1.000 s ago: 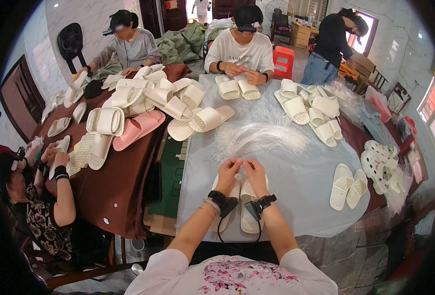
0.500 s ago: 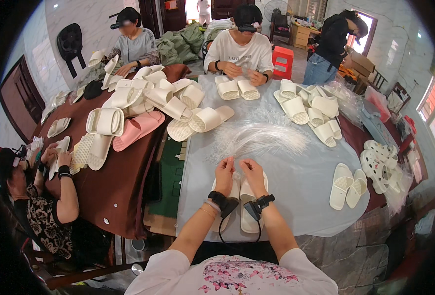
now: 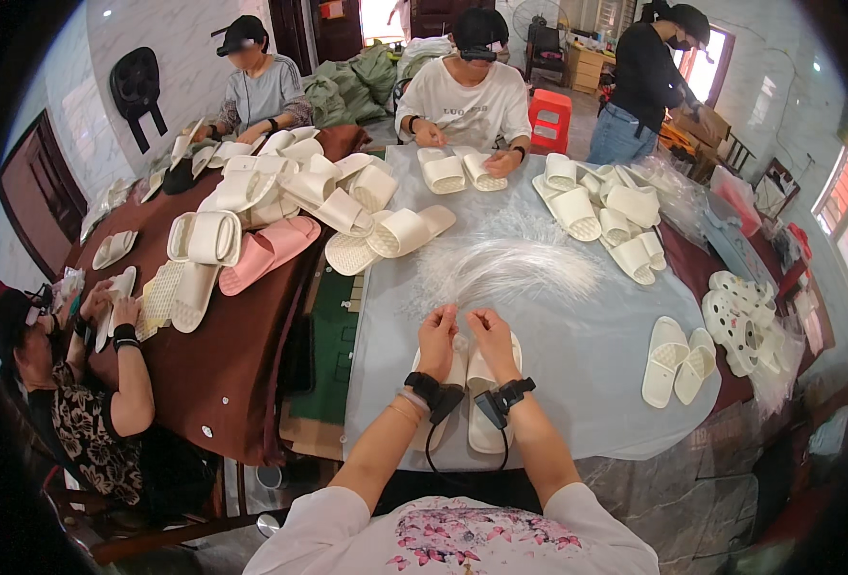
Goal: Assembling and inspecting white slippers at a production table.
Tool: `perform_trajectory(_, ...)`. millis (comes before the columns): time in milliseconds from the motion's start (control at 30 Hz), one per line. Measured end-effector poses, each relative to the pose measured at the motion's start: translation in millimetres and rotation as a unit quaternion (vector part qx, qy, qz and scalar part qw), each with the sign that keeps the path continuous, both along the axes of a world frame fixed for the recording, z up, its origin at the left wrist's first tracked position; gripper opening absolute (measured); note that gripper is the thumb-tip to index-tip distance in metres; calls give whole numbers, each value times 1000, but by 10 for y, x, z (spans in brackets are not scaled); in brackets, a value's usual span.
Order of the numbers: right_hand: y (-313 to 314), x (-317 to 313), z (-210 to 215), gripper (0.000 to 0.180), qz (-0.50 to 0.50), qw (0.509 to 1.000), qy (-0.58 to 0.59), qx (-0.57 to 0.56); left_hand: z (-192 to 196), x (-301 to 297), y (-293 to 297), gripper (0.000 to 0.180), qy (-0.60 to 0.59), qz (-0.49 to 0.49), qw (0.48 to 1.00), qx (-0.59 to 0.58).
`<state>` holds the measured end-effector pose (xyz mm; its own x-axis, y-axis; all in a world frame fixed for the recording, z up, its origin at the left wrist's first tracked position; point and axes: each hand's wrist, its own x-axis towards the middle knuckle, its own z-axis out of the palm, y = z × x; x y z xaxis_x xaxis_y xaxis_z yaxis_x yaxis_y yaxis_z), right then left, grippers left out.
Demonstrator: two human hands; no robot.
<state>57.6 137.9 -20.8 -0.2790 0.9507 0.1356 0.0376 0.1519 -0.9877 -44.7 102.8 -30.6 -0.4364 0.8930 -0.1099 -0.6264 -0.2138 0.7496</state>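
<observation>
My left hand (image 3: 437, 337) and my right hand (image 3: 490, 337) rest close together on a pair of cream slippers (image 3: 482, 422) lying side by side near the table's front edge. Both hands have fingers curled at the toe end of the pair; each wrist wears a black band with a small device. Whether the fingers pinch something thin I cannot tell. Just beyond my hands a loose bundle of fine white plastic strands (image 3: 510, 265) spreads over the light grey table cover (image 3: 587, 383).
Another cream pair (image 3: 678, 359) lies to the right, several white slippers (image 3: 606, 216) farther back and a heap (image 3: 280, 192) on the brown cloth to the left. Three people sit around the table handling slippers; a fourth stands at the back right.
My hands have stayed on the pair, with the fingers drawn slightly closer together. The person at the back left has lowered the slipper they held up.
</observation>
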Motion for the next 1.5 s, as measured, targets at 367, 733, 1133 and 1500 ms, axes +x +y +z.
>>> perform_trajectory(367, 20, 19, -26, 17, -3, 999, 32, -9, -8, -11, 14, 13, -14, -23, 1000, 15)
perform_trajectory(733, -5, 19, 33, 18, -4, 998, 43, -45, 11, -7, -3, 13, 35, -34, 999, -8)
perform_trajectory(1133, 44, 15, -61, 17, -9, 999, 47, -10, 30, 1, 7, 12, 8, -50, 999, 10)
perform_trajectory(1500, 12, 19, 2, 17, -7, 999, 33, -6, 20, -4, 2, 14, 6, -47, 999, 9)
